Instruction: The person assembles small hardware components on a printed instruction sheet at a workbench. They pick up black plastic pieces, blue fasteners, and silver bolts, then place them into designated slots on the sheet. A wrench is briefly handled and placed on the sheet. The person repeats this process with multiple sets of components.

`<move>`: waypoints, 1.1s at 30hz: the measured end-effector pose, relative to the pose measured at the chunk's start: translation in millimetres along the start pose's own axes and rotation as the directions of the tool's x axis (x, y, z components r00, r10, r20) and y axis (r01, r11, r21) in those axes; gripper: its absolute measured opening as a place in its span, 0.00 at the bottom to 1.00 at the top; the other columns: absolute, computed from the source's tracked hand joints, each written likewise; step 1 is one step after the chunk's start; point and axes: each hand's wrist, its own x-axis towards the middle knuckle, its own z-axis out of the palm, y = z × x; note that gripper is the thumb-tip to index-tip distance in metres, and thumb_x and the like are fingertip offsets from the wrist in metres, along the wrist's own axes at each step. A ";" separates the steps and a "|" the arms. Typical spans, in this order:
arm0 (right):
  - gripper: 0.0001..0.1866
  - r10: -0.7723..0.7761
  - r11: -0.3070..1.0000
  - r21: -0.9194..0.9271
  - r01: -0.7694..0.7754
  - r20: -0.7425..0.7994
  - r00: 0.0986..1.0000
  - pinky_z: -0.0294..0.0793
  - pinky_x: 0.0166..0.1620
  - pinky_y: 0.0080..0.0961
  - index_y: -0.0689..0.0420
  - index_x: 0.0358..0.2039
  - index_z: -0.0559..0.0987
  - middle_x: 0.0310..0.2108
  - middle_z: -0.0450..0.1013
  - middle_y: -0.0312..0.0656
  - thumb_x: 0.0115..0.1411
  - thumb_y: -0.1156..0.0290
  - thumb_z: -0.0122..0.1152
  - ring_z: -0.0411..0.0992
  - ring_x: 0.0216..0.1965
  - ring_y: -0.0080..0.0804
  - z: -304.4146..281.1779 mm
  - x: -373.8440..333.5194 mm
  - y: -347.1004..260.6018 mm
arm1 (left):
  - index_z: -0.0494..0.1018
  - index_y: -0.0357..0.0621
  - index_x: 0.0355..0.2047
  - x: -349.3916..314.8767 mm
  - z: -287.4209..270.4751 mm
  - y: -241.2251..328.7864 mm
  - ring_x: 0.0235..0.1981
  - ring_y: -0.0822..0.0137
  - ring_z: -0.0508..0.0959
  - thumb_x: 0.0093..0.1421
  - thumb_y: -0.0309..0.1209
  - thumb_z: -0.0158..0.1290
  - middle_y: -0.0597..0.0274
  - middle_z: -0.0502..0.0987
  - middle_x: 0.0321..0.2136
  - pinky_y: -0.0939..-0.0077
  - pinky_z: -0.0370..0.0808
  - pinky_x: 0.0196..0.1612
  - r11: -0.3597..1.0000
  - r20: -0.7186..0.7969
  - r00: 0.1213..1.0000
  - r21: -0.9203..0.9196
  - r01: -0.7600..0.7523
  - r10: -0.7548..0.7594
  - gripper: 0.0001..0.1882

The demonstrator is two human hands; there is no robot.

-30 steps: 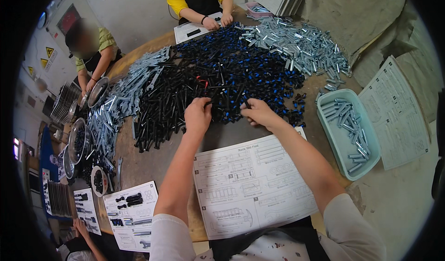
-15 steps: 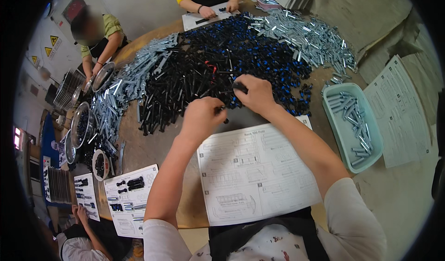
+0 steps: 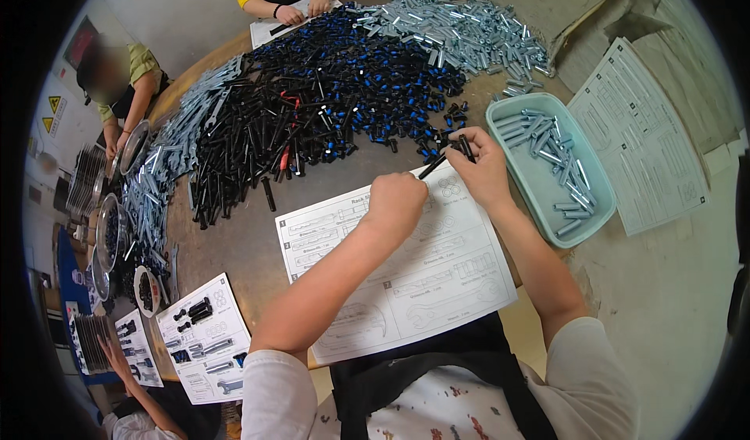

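My left hand (image 3: 397, 203) is closed over the printed sheet (image 3: 351, 327), on a long black bolt (image 3: 432, 167) that sticks out between its fingertips toward my right hand. My right hand (image 3: 483, 173) is closed too, its fingers round a few black bolts (image 3: 466, 148) that stand up between thumb and fingers; the exact number is unclear. Both hands are near the sheet's far right corner, where line drawings of hardware show. Just beyond them lies a heap of black bolts (image 3: 258, 123), which runs into short blue-tipped bolts (image 3: 375, 88).
A pale green tub (image 3: 605, 194) of silver metal tubes stands at the right. Silver tubes (image 3: 469, 30) are heaped far right, wrenches (image 3: 207, 100) far left. Metal bowls (image 3: 109, 237) and sheets with sorted parts (image 3: 205, 342) line the left. Co-workers' hands (image 3: 301, 10) are at the far edge.
Both hands have come back from the heap to the sheet's far right corner. Bolts now show plainly in them. The view has turned, so the heap appears farther left.
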 end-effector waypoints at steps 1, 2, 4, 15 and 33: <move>0.09 0.004 1.000 0.025 -0.003 -0.016 1.000 0.62 0.30 0.11 0.60 0.39 0.76 0.27 0.73 0.28 0.58 0.77 0.65 0.66 0.27 0.09 -1.3 -3.3 1.9 | 0.81 0.42 0.24 -1.1 1.2 3.0 0.34 0.55 0.82 0.50 0.35 0.63 0.54 0.80 0.30 0.61 0.78 0.35 0.999 -0.020 1.000 -0.037 0.013 -0.014 0.09; 0.09 0.020 0.999 0.051 -0.020 0.001 1.000 0.62 0.30 0.11 0.60 0.39 0.75 0.27 0.72 0.28 0.58 0.77 0.65 0.66 0.27 0.09 -3.6 -6.4 5.6 | 0.81 0.42 0.25 -3.8 1.2 3.7 0.35 0.55 0.81 0.49 0.38 0.64 0.55 0.80 0.32 0.61 0.78 0.36 0.997 -0.039 0.999 -0.074 0.028 -0.031 0.12; 0.09 0.050 0.993 0.103 -0.055 0.046 0.998 0.62 0.30 0.11 0.60 0.38 0.75 0.26 0.71 0.27 0.58 0.77 0.65 0.65 0.27 0.09 -4.4 -12.4 13.4 | 0.81 0.42 0.30 -15.3 -3.2 -0.7 0.38 0.56 0.81 0.48 0.42 0.67 0.56 0.79 0.36 0.62 0.78 0.38 0.987 -0.053 0.995 -0.143 0.075 -0.084 0.17; 0.08 0.078 0.989 -0.135 -0.057 0.153 0.985 0.71 0.31 0.22 0.63 0.35 0.74 0.25 0.76 0.37 0.57 0.76 0.64 0.74 0.28 0.20 12.9 -49.0 21.7 | 0.74 0.39 0.53 -60.4 16.7 -54.3 0.42 0.56 0.80 0.52 0.37 0.67 0.54 0.74 0.52 0.68 0.79 0.44 0.786 -0.097 0.993 -0.618 -0.013 -0.060 0.29; 0.08 -0.212 0.663 -0.569 0.486 0.480 0.851 0.75 0.38 0.41 0.56 0.38 0.77 0.34 0.75 0.41 0.59 0.69 0.60 0.75 0.35 0.45 16.2 -9.1 16.6 | 0.63 0.35 0.62 -53.7 52.3 -10.9 0.28 0.66 0.76 0.49 0.32 0.69 0.53 0.76 0.44 0.72 0.77 0.33 0.728 -0.274 0.872 -0.673 0.127 -0.406 0.42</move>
